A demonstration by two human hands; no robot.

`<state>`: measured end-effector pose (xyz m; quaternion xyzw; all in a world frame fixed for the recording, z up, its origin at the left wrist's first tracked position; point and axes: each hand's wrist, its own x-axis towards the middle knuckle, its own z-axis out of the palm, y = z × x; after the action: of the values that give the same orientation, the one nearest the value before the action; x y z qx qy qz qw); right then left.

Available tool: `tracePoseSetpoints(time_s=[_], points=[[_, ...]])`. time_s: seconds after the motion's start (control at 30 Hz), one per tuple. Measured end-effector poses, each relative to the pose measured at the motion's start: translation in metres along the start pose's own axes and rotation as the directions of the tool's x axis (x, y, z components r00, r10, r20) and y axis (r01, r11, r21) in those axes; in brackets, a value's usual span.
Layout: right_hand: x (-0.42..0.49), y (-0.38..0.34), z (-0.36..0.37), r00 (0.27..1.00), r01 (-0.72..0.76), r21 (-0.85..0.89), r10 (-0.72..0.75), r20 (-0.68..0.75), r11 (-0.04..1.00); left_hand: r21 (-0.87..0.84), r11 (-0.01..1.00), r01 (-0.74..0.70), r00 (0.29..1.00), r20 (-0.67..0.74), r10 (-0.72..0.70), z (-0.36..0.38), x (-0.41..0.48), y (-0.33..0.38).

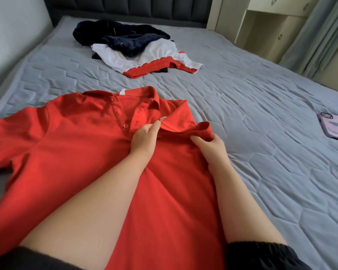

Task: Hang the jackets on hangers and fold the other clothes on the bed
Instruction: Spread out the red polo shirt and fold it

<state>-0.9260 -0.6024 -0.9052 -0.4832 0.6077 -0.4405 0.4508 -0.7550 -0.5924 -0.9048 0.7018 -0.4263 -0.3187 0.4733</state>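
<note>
A red polo shirt (70,145) lies spread front-up on the grey quilted bed (252,117), collar toward the headboard, its right side folded inward. My left hand (143,140) rests flat on the chest just below the button placket, fingertips at the collar label. My right hand (213,148) pinches the folded right sleeve edge next to the collar. Farther up the bed sits a pile with a dark navy garment (121,37) on top of a white and red jacket (156,59).
A phone in a purple case (335,126) lies on the bed at the right edge. A dark padded headboard (125,6) runs along the far side. A cream cabinet (269,26) and grey curtain (320,36) stand at the right.
</note>
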Motion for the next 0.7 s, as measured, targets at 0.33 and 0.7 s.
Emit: tracePoseSetpoints(time_s=[0.33, 0.7], points=[[0.004, 0.011, 0.005, 0.925, 0.238, -0.151, -0.271, -0.265, 0.959, -0.409, 0.907, 0.1, 0.968, -0.171, -0.184, 0.007, 0.018, -0.002], [-0.015, 0.008, 0.012, 0.668, 0.64, -0.527, -0.744, 0.021, 0.56, -0.08, 0.991, -0.109, 0.954, -0.29, 0.081, 0.004, 0.005, -0.009]])
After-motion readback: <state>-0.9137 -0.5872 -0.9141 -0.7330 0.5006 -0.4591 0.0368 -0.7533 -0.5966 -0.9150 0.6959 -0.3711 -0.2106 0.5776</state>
